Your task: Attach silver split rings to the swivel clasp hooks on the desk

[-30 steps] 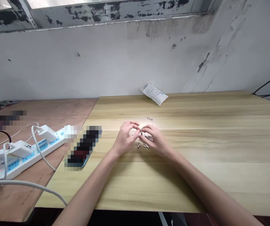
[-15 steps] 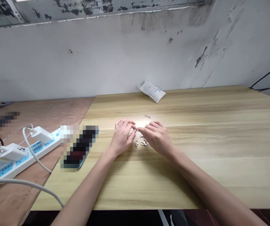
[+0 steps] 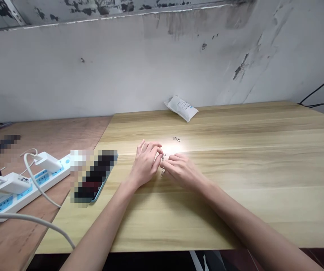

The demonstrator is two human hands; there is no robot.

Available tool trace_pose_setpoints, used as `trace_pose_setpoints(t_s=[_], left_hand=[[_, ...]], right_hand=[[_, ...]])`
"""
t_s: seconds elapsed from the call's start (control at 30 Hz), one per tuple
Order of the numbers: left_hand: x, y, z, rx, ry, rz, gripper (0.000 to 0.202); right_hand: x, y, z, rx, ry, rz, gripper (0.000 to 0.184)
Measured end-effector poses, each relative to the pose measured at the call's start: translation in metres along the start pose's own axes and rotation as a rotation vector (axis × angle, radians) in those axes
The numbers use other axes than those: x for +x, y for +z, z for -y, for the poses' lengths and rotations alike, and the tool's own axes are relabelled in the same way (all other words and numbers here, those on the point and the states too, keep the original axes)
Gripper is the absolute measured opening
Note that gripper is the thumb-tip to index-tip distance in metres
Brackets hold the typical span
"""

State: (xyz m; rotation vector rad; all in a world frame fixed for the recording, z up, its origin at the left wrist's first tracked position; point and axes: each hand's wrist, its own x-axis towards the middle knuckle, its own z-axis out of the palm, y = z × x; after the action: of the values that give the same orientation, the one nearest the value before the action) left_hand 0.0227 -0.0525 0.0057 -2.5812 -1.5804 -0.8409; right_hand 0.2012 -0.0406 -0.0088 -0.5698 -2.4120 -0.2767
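Left fingers (image 3: 150,147) curled, right fingers (image 3: 173,159) extended, tips close at small silver metal clasp (image 3: 163,157); we cannot tell if pinching. We have second silver clasp (image 3: 162,172) just below hands, third silver clasp (image 3: 176,139) farther off on pale wood-grain tabletop (image 3: 235,169). White plastic packet (image 3: 181,108), blue-edged label, print unreadable.

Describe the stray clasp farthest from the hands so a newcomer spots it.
On the light wood-grain table, find the white packet against the wall. Between it and the left hand and right hand, a small silver swivel clasp lies alone; another clasp sits at the fingers.
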Motion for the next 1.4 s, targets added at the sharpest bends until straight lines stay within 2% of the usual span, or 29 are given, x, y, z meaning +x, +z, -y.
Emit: trace_pose_setpoints(t_s=[0.17, 0.4, 0.6, 0.8, 1.03, 1.13, 1.3, 1.4], left_hand=[[0.0, 0.003, 0.0, -0.004, 0.008, -0.055, 0.014], [0.0, 0.001, 0.0, 0.0, 0.018, -0.062, 0.013], [0.0, 0.0, -0.004, 0.004, 0.026, -0.061, 0.013], [0.001, -0.002, -0.009, -0.024, 0.041, -0.063, 0.013], [0.001, -0.002, -0.012, -0.015, 0.056, -0.071, 0.012], [0.0, -0.001, -0.012, 0.0, 0.071, -0.07, 0.012], [0.0, -0.001, -0.009, 0.023, 0.074, -0.076, 0.012], [0.001, -0.003, -0.007, 0.052, 0.068, -0.084, 0.011]], right_hand=[[-0.002, -0.002, -0.003, 0.153, 0.136, 0.028, 0.014], [-0.003, 0.004, -0.001, 0.552, 0.517, -0.031, 0.002], [-0.003, 0.011, 0.001, 0.791, 0.683, -0.064, 0.016], [-0.002, 0.007, -0.001, 0.869, 0.731, -0.075, 0.017], [-0.001, 0.001, -0.006, 0.945, 0.627, 0.019, 0.029], [-0.001, 0.002, -0.007, 0.864, 0.571, 0.035, 0.03], [-0.006, 0.002, -0.013, 0.524, 0.5, 0.035, 0.028], [-0.008, -0.003, -0.021, 0.461, 0.478, 0.013, 0.024]])
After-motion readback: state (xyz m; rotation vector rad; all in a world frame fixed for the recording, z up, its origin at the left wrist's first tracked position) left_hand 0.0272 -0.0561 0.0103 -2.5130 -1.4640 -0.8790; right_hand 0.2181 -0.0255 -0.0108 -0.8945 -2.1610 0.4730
